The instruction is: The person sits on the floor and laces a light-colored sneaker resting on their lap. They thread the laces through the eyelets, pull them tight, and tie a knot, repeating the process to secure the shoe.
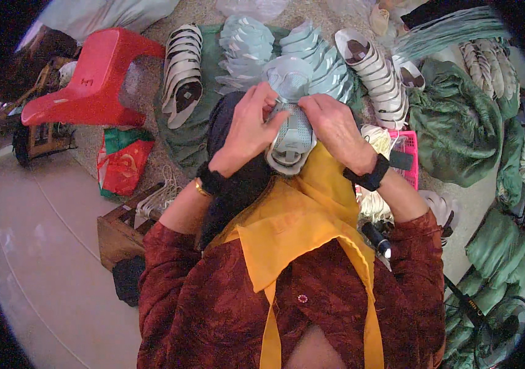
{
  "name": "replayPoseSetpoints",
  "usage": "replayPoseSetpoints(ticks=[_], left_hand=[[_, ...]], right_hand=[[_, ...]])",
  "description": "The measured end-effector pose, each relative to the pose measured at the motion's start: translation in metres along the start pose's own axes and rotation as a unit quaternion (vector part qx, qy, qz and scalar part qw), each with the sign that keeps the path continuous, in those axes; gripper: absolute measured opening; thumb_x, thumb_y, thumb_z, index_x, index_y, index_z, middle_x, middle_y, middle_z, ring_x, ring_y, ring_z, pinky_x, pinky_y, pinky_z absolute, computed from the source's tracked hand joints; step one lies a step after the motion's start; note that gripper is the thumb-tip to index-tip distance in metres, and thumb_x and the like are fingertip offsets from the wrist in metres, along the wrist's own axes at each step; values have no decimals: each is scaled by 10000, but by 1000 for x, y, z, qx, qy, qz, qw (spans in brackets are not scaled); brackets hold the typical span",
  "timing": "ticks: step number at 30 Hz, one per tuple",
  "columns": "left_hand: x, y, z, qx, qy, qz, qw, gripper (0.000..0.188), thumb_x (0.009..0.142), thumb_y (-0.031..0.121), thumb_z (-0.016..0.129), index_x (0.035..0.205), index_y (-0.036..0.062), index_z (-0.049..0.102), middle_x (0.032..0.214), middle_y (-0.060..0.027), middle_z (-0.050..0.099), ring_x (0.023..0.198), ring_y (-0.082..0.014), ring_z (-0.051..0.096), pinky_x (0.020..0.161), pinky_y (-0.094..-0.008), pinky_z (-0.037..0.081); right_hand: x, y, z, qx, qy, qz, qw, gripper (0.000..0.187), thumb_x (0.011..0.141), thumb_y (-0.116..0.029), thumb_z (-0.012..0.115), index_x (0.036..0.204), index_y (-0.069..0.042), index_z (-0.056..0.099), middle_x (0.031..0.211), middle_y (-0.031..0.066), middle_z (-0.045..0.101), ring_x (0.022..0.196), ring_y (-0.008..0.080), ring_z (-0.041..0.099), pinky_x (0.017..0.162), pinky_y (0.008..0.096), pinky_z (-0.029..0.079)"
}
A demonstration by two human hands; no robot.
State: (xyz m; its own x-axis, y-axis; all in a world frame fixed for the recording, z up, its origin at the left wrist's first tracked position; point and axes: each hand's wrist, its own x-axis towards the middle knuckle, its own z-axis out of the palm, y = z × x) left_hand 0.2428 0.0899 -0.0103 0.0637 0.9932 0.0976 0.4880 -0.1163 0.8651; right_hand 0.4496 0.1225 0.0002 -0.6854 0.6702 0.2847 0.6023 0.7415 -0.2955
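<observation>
**Soft, even light, heavy fisheye bend**

You are looking through a wide fisheye: a black ring closes off the corners, and straight edges bow near the rim. The light is soft and diffuse, bright enough over the middle, with no hard shadows. The pale floor (41, 246) on your left carries a mild sheen. Colours run slightly washed, with a cool cast. Detail is fairly sharp at the centre, around your hands, and softens toward the edges, where the green bundles (496, 258) smear and darken.
</observation>
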Motion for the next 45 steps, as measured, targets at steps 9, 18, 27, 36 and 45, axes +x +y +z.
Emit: replayPoseSetpoints(ticks=[9,18,27,36,45], left_hand=[[5,12,4,211,1,92,973,340,746,15,663,1054,-20,522,1003,-231,569,967,-422,581,832,-500,495],[-3,7,7,182,58,78,979,309,786,10,646,1061,-29,511,993,-236,557,963,-454,558,821,-522,470],[-5,9,5,230,26,122,965,255,800,-50,569,1043,-70,498,1009,-262,511,987,-436,506,879,-492,436],[-5,0,11,178,22,89,980,255,824,-48,518,1078,-68,498,1022,-263,519,988,-452,500,893,-518,420],[-2,-6,12,95,55,93,990,186,817,-58,528,999,-19,513,984,-243,565,975,-450,545,851,-522,442]], right_hand=[[14,3,-6,-63,-22,-72,995,179,789,-88,603,948,-25,552,973,131,522,920,299,605,776,381,548],[9,-31,-11,274,57,108,954,133,875,15,606,994,-15,554,843,172,619,785,411,639,683,468,525],[21,-34,18,98,35,134,985,119,855,-64,688,966,-20,690,889,183,661,796,390,653,695,447,541],[20,-43,24,80,64,159,982,103,859,-62,681,954,-22,686,869,182,659,796,391,652,703,458,536],[19,-43,34,87,107,164,977,83,875,-72,670,938,-16,672,862,179,663,804,387,652,709,463,531]])
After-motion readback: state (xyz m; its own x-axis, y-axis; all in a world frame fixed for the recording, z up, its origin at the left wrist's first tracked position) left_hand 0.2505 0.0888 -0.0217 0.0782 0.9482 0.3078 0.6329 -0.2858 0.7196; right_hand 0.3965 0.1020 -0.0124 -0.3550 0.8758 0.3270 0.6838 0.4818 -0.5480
